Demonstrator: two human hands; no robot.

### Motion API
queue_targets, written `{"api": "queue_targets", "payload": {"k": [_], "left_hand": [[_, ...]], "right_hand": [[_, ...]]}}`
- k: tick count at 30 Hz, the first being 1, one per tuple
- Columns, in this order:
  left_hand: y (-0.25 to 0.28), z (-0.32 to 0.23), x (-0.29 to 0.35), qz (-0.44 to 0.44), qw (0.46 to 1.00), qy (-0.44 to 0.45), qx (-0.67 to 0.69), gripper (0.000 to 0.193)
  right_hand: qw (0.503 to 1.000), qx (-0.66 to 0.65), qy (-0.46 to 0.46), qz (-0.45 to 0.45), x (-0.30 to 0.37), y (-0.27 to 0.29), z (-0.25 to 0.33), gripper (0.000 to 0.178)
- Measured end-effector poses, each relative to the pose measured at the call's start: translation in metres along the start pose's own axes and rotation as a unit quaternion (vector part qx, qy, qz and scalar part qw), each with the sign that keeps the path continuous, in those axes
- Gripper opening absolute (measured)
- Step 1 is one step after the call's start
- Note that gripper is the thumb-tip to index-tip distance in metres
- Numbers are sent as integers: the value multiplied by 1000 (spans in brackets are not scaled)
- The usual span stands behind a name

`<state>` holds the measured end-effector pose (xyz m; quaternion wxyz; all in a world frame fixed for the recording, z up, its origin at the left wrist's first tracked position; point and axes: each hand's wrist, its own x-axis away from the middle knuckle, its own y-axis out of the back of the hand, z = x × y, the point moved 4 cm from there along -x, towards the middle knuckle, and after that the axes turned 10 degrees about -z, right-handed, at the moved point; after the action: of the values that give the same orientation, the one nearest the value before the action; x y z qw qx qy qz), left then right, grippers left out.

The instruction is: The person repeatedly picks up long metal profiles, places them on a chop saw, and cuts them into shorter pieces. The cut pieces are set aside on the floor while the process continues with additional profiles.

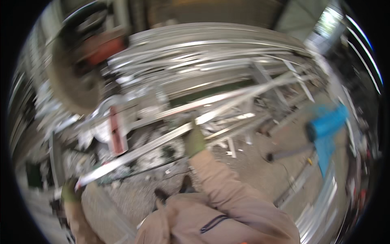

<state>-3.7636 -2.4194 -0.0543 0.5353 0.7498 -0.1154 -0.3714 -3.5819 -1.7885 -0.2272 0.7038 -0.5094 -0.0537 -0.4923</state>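
Observation:
A long, pale metal profile (154, 143) runs slantwise across the view from lower left to upper right. My right hand (195, 140), in a green glove, is closed around its middle part. At its near left end, my left hand (71, 190), gloved alike, grips the profile; motion blur softens the fingers. Beyond the left part of the profile stands a cut-off saw with a large round blade or guard (75, 83) and an orange-red motor body (103, 46). Close to the profile lies a red bar (116, 132) on the saw's bench area.
A deep stack of long metal profiles (211, 49) fills the back. At right, a blue roll of plastic film (329, 122) hangs partly unrolled. Offcuts (230, 146) litter the floor beyond my right arm. More shiny profiles (321, 203) lie at lower right.

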Motion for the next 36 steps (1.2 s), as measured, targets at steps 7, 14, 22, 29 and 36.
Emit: {"api": "queue_targets", "payload": {"k": [7, 14, 22, 29, 36], "left_hand": [[-69, -26, -96, -39, 995, 3, -89, 51], [-100, 122, -155, 75, 985, 108, -110, 51], [-135, 283, -170, 85, 976, 144, -137, 41], [-120, 394, -132, 97, 964, 163, -188, 48], [-103, 506, -86, 94, 905, 357, -210, 45]], "right_hand": [[987, 104, -76, 98, 20, -80, -61, 63], [889, 415, 176, 88, 4, -121, -34, 36], [545, 711, 442, -42, -73, -146, 41, 57], [460, 753, 412, -227, -146, -147, 81, 95], [171, 929, 309, -114, -180, -148, 77, 53]]}}
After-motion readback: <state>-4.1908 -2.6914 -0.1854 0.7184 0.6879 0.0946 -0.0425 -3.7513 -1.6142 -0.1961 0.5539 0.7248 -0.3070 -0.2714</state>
